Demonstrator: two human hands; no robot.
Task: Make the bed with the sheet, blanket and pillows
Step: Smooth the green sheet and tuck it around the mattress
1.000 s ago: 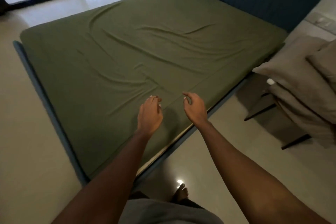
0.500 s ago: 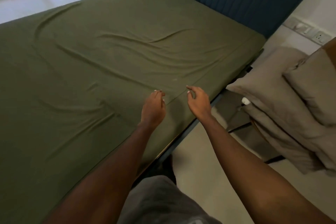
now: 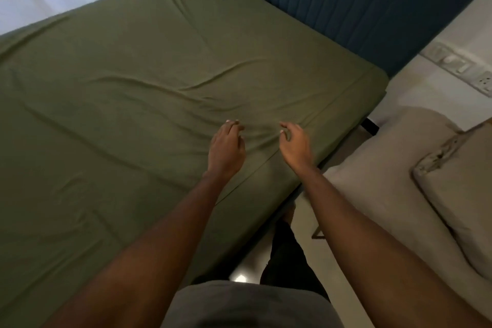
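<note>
From the head view, the olive-green sheet [image 3: 133, 114] lies spread over the whole mattress up to the blue ribbed headboard [image 3: 346, 2]. It is a thin, soft, light cloth, I'd say, one that slides and bunches at a touch. Long shallow creases run across it, and a small fan of wrinkles gathers just between the two hands. It would be best taken by the hem along the near side edge and drawn outward to tighten it. The left hand [image 3: 226, 149] reaches over the sheet with fingers nearly straight, gripping nothing. The right hand [image 3: 296, 146] hovers just beside it, fingers loosely curled and holding nothing that I can see. The grey pillows [image 3: 386, 181] wait stacked off the bed, to the right.
</note>
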